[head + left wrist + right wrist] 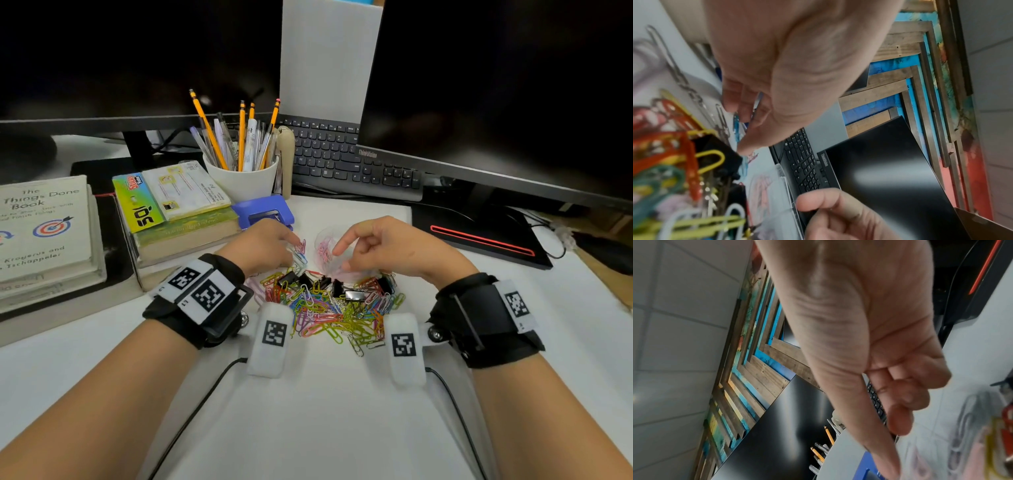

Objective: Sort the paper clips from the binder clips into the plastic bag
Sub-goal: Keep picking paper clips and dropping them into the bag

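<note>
A mixed heap of coloured paper clips (329, 308) lies on the white bench (308, 411), between the two wrists, with several black binder clips (308, 281) sitting along its far edge. Beyond the heap, flat on the bench, is the clear plastic bag (325, 246), which shows pink clips inside it. The left hand (263, 245) is at the far-left edge of the heap, its fingers curled downward and pinching a small bunch of clips (300, 251), red and pale ones, just beside the bag's left side; the left wrist view confirms thin clips gripped between thumb and fingers (745, 99). The right hand (383, 245) hovers over the bag's right side, forefinger extended toward the bag's middle, thumb lowered toward the bag, remaining fingers loosely curled. Whether the thumb touches or holds the bag cannot be determined from any view; the right wrist view is blurred at that point. To the left stand a stack of books (44, 233) and a second book carrying a sticky-note pack (171, 197). Behind the left hand are a blue hole punch (263, 210) and a white cup of pencils and pens (245, 178). A black keyboard (346, 154) lies further back, partly under the right monitor (496, 85); a second monitor (120, 58) occupies the left.
</note>
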Tool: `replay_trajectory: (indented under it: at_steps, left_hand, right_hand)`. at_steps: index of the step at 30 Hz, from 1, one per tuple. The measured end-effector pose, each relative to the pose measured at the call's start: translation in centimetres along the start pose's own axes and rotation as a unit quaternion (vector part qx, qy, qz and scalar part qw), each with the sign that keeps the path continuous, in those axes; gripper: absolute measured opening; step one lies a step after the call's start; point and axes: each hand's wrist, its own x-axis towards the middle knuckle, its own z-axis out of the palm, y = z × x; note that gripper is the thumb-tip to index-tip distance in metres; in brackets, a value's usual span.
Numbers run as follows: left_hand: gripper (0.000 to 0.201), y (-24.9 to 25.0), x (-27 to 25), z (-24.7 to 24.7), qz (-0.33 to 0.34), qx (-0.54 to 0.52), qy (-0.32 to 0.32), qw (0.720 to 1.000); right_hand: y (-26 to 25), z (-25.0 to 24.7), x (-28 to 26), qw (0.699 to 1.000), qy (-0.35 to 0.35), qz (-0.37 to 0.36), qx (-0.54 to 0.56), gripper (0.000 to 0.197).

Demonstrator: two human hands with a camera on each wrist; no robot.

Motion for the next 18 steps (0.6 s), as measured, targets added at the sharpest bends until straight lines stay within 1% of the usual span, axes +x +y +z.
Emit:
replay_trajectory:
  at_steps: [2,4,6,8,9,11,13,14,16,18]
  left_hand:
    - [0.042,0.1,-0.1,0.1,0.005,0.018,-0.010,1.000]
    - [0.041,0.2,-0.1,0.3,0.010,0.007,-0.025,1.000]
    - [0.037,0.3,-0.2,0.3,0.010,-0.009,-0.032,0.999]
    - [0.036,0.3,-0.1,0.0,0.013,-0.017,-0.018,1.000]
    - [0.038,0.3,-0.1,-0.2,0.017,-0.018,-0.008,1.000]
    - [0.041,0.2,0.0,-0.6,0.026,0.001,-0.002,1.000]
    - [0.044,0.1,-0.1,-0.7,0.027,0.028,-0.013,0.999]
    - [0.043,0.0,-0.1,-0.6,0.021,0.036,-0.021,0.999]
    - [0.040,-0.1,-0.2,-0.2,0.012,0.046,-0.028,0.998]
    - [0.036,-0.2,0.0,0.1,0.012,0.043,-0.023,0.999]
  right_hand:
    - [0.4,0.2,0.1,0.999,-0.021,0.006,-0.033,0.024]
    - [0.6,0.3,0.2,0.998,-0.015,0.016,-0.053,0.030]
    - [0.6,0.2,0.1,0.998,-0.001,0.024,-0.059,0.030]
    - [0.4,-0.3,-0.2,0.999,0.003,0.031,-0.045,0.029]
    - [0.3,-0.6,-0.4,0.999,0.013,0.034,-0.037,0.028]
    - [0.7,-1.7,-0.7,0.995,0.072,0.056,-0.043,0.021]
    - [1.3,-2.8,-0.8,0.981,0.125,0.115,-0.091,0.018]
    - [1.6,-3.1,-0.9,0.975,0.126,0.152,-0.107,0.019]
    - [1.8,-3.1,-1.1,0.967,0.085,0.213,-0.109,0.022]
    - [1.5,-2.8,-1.1,0.963,0.047,0.240,-0.108,0.022]
